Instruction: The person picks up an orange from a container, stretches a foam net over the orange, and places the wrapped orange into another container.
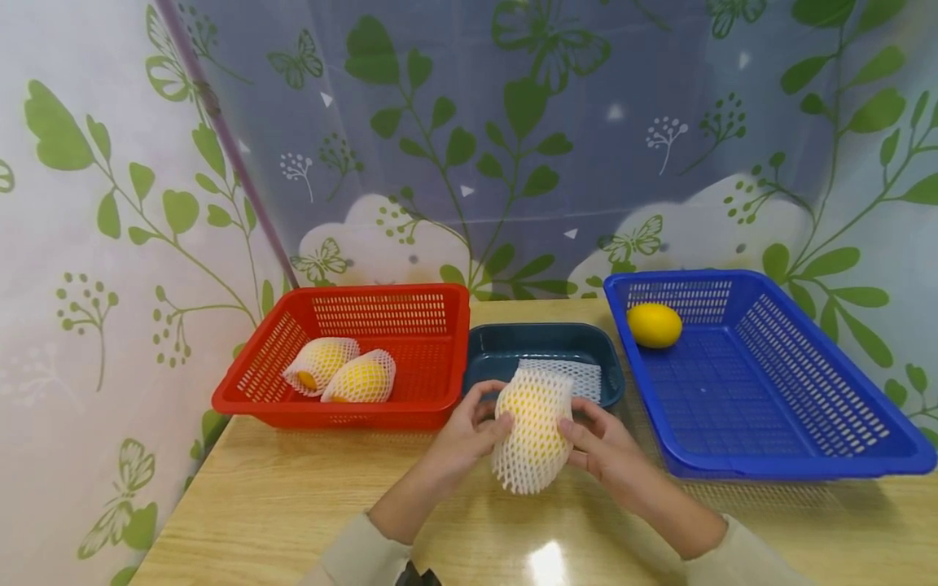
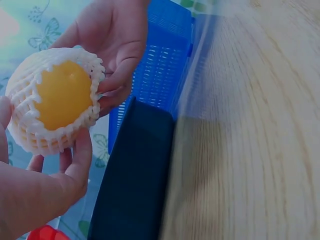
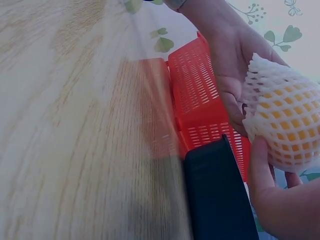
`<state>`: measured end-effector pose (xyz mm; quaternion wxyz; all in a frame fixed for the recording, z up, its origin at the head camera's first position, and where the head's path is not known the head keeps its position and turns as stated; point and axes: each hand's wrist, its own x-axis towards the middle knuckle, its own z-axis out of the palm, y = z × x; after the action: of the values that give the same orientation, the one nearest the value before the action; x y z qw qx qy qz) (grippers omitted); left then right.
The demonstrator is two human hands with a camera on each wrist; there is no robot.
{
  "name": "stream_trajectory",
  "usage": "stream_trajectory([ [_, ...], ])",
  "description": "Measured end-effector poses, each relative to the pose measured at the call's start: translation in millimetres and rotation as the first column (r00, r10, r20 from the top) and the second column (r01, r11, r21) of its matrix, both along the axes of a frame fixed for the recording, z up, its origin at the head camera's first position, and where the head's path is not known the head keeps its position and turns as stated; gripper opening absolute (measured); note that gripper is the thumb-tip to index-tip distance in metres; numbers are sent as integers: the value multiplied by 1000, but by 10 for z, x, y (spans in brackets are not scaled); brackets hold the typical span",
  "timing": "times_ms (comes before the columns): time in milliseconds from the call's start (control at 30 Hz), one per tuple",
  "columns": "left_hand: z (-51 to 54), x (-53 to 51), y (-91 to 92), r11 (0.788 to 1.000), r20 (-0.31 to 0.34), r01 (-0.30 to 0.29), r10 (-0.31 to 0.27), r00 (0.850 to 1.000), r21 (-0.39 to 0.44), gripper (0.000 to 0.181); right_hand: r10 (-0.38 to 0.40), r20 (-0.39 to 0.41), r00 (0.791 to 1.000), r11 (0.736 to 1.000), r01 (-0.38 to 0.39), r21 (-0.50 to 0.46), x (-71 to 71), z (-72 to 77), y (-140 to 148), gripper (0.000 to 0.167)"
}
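Observation:
A yellow fruit in a white foam net (image 1: 533,431) is held up between both hands, in front of the dark teal tray (image 1: 479,342). My left hand (image 1: 462,439) grips its left side, thumb on the net; my right hand (image 1: 611,456) grips the right side. In the left wrist view the net gapes at one end, and bare yellow fruit (image 2: 65,95) shows there. The right wrist view shows netting over the fruit (image 3: 292,120), with fingers of both hands around it. An empty white net (image 1: 586,378) lies in the teal tray.
On the left stands a red basket (image 1: 396,413) with two netted yellow fruits (image 1: 362,378). A blue basket (image 1: 791,467) on the right holds one bare yellow fruit (image 1: 655,325) in its back left corner. A patterned curtain (image 1: 454,98) hangs behind the wooden table (image 1: 293,505).

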<state>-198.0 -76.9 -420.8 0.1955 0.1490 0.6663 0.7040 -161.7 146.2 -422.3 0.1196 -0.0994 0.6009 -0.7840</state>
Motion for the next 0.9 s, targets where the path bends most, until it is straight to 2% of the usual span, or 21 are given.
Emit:
stream_trajectory([
  [100,18,2,16,1000,1,-10,10,1000,-27,58,25,-5,1000,999,-25,-23,-1,-6,5,31],
  [400,37,26,91,999,-27,-28,28,999,-22,60,80,15,997,996,-79,-44,-30,-25,17,59],
  [467,43,33,124,998,-32,-46,45,998,-40,59,111,-6,994,993,-111,-42,-39,-39,24,57],
  [633,57,53,214,988,-38,-117,114,993,-101,56,188,-55,981,980,-191,-61,-59,-82,30,34],
  [733,58,61,248,981,-40,-145,141,989,-129,55,212,-57,976,973,-216,-79,-68,-103,24,33],
  [900,59,73,261,977,-34,-154,151,988,-147,56,229,-43,972,968,-232,-92,-78,-129,22,34],
])
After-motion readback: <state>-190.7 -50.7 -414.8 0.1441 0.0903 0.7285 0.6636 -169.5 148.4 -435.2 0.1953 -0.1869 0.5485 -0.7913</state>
